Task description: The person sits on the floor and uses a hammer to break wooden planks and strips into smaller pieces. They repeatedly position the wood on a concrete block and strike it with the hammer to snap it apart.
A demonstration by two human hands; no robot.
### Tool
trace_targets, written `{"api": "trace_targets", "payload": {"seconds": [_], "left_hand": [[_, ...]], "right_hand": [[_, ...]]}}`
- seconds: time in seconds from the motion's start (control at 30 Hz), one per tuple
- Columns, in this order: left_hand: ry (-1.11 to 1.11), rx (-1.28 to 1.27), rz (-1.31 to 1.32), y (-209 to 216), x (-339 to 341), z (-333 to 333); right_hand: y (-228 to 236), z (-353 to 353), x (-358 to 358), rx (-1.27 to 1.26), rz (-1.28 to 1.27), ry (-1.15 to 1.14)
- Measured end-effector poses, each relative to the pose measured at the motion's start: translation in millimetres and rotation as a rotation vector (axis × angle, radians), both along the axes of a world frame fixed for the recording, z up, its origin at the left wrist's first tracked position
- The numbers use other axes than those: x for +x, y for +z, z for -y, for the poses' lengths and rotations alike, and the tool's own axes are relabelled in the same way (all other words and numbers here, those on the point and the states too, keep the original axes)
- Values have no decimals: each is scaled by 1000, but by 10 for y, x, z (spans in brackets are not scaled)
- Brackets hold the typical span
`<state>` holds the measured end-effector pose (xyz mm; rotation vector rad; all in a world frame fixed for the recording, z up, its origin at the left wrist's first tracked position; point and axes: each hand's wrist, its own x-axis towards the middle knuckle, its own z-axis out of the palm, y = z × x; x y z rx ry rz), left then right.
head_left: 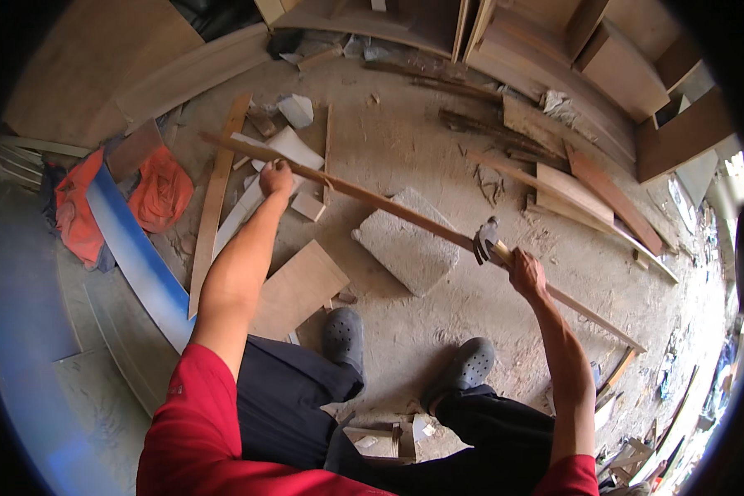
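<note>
A long, narrow wooden strip slants across in front of me, its far left end higher up in the view than its right end. My left hand is closed around the strip toward its left end. Farther along to the right, my right hand is closed on the light handle of a claw hammer. The hammer's metal head lies over the strip; whether the right hand grips the strip as well is partly hidden. Below the strip's middle, a rough pale concrete block rests on the floor.
Left of me lie a blue-and-white board, orange cloth and a wooden plank. A square plywood piece is near my left shoe. Loose boards spread at the right, and wooden cabinet frames stand at the back.
</note>
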<state>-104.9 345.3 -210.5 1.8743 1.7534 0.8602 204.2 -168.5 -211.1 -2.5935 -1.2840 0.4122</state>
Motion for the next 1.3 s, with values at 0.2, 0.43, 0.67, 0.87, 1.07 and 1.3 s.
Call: {"api": "trace_targets", "payload": {"seconds": [0.2, 0.43, 0.67, 0.87, 1.07, 1.3], "left_hand": [[287, -400, 858, 335, -400, -167], [-357, -240, -4, 977, -396, 643], [-144, -717, 1067, 2436, -405, 1205], [77, -623, 1187, 2383, -412, 1068], [183, -251, 1308, 2579, -435, 1393], [46, -34, 1267, 2890, -420, 1434]], "right_hand": [[683, 314, -108, 68, 82, -43], [1684, 757, -590, 232, 338, 45], [2189, 835, -926, 330, 537, 177], [2595, 800, -863, 305, 852, 394], [2352, 780, -894, 222, 871, 489], [2141, 740, -950, 185, 812, 481]]}}
